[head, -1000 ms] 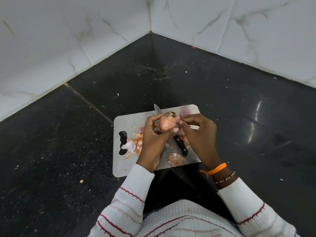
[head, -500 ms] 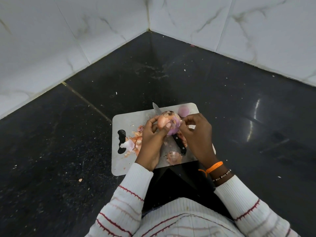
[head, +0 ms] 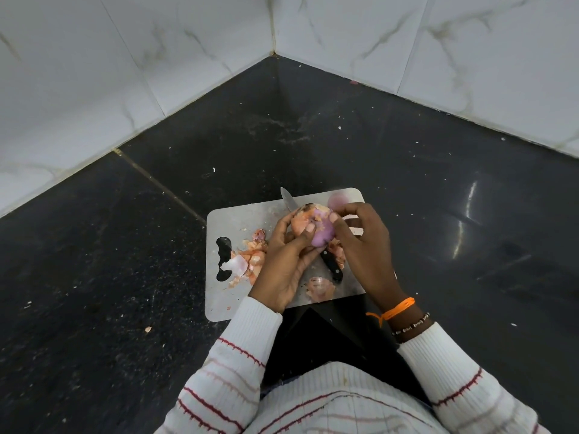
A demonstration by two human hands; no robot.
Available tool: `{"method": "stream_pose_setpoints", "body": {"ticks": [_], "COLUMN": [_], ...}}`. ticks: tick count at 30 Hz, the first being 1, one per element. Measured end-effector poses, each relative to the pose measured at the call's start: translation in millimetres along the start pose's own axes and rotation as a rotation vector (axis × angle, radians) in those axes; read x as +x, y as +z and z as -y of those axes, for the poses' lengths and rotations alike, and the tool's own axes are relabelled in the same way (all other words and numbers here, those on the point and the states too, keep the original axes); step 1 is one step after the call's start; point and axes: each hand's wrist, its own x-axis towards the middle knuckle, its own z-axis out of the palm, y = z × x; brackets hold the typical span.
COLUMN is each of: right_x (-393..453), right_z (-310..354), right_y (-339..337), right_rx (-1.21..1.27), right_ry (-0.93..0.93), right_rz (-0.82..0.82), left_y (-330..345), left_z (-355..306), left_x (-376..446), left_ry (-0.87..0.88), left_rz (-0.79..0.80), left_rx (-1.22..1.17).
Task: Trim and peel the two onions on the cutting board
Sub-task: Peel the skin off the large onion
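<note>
Both hands hold one onion (head: 316, 228) just above the board (head: 238, 220). The left hand (head: 286, 264) cups it, thumb and fingers curled round its papery side; the right hand (head: 363, 245) pinches skin at its top, purple flesh bared between them. A knife (head: 332, 266) lies on the board beneath, peels (head: 250, 261) to the left, a peeled onion (head: 340, 198) at the far corner.

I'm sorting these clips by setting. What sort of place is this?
Probably a home kitchen, worked at a corner of a dark stone surface against white marble-look wall tiles. A steel cutting board holds a black-handled knife and onion skins, while both hands peel an onion.
</note>
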Motion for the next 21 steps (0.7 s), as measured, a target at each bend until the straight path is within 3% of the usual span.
{"method": "stream_pose_setpoints", "body": {"ticks": [11, 21], "right_x": [-0.2, 3.9], "right_z": [1.4, -1.6], "right_y": [-4.1, -7.1], "right_rx": [-0.002, -0.002], "right_ry": [-0.19, -0.101], "right_rz": [-0.023, -0.033], "left_y": [1.1, -0.2], "left_z": [-0.5, 0.3], "left_x": [0.4, 1.8], "left_ry": [-0.021, -0.03], "left_rz": [0.025, 0.011], "left_rx": [0.018, 0.052]}}
